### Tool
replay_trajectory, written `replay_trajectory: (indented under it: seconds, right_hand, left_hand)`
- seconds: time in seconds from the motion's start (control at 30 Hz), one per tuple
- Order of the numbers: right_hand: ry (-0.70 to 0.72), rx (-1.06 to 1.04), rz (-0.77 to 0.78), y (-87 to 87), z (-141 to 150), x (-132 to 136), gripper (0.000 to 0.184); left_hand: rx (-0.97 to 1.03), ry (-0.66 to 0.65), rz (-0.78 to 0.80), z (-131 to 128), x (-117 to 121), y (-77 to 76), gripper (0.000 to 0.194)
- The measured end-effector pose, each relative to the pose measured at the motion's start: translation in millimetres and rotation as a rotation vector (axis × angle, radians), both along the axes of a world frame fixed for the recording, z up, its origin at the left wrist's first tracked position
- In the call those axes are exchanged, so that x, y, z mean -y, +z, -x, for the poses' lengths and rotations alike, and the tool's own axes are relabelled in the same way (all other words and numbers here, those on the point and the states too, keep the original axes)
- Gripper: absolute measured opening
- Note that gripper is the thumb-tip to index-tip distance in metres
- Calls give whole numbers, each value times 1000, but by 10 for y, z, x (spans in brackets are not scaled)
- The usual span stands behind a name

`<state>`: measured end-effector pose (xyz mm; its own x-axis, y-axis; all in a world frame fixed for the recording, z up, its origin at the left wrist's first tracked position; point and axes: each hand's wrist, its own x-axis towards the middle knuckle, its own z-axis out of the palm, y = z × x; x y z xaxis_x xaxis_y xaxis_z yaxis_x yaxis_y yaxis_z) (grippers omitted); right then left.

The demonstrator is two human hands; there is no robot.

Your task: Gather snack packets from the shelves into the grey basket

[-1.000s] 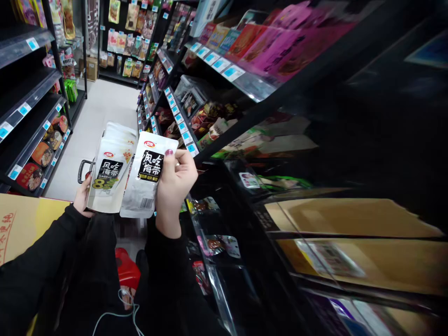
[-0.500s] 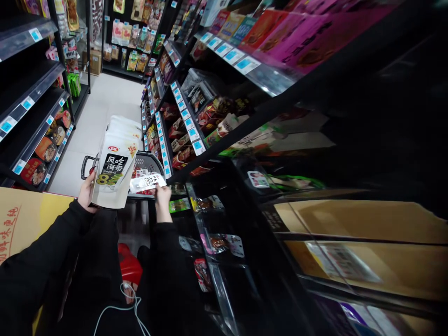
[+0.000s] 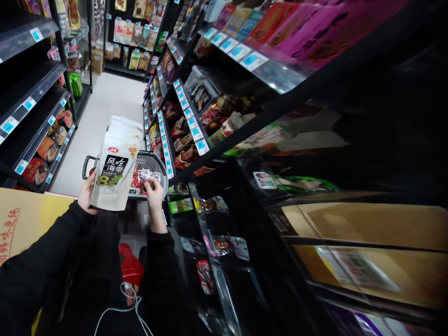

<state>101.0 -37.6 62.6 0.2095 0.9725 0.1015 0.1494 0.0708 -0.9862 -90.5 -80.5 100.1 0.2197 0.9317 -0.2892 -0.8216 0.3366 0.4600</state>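
Observation:
My left hand (image 3: 86, 192) grips a stack of white kelp snack bags (image 3: 115, 163) by its lower left side. The bags stand nearly upright, fanned one behind another, with black and yellow-green print on the front one. Behind them is a grey shopping basket (image 3: 163, 169) with small red and white packets (image 3: 139, 179) inside. Over the basket's right part, my right hand (image 3: 154, 195) has its fingers bent together at the white packets. Whether anything is pinched there, I cannot make out.
Shelves of packaged snacks (image 3: 196, 126) line the right side, with price tags along their edges. On the left are a rack with round food tubs (image 3: 47, 148) and a cardboard box (image 3: 28, 221). A white cable (image 3: 115, 308) hangs low in front of me.
The white pouch in my right hand is no longer visible there. That hand has shifted slightly left and up, over the packets. My left hand still holds the bags.

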Motion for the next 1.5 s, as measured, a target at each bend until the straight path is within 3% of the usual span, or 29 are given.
replay_trajectory:
  seconds: [0.17,0.27,0.43,0.7,0.83,0.93,1.1,1.3,1.37,1.5]
  right_hand:
    - [58,114,-438,912,244,294,14]
    - [26,292,-507,1193,340,362,16]
    - [21,374,-424,1171,409,301,19]
    - [41,273,-356,1102,438,256,20]
    - [182,270,-386,1111,411,234,21]
    - [166,255,-472,1166,399,258,28]
    - [18,7,-563,1387,367,267,29]
    - [27,-174,-520,1576,323,174,31]
    - [92,-328,-454,1576,304,159,26]
    - [447,-759,-273,1487,232,154,14]
  left_hand:
    - [2,14,-15,-11,6,20,55]
    - [16,32,-47,-31,7,17,52]
    - [51,85,-19,-53,11,16,48]
    - [34,17,-44,-44,16,10,53]
    - [33,68,-118,-35,2,-67,50]
    - [15,105,-109,-34,0,-97,47]
    - [-8,31,23,-15,18,-96,46]
    - [8,-11,76,11,21,-112,41]
    - [13,-3,43,2,20,-98,40]
    - [-1,2,15,-25,25,-40,47]
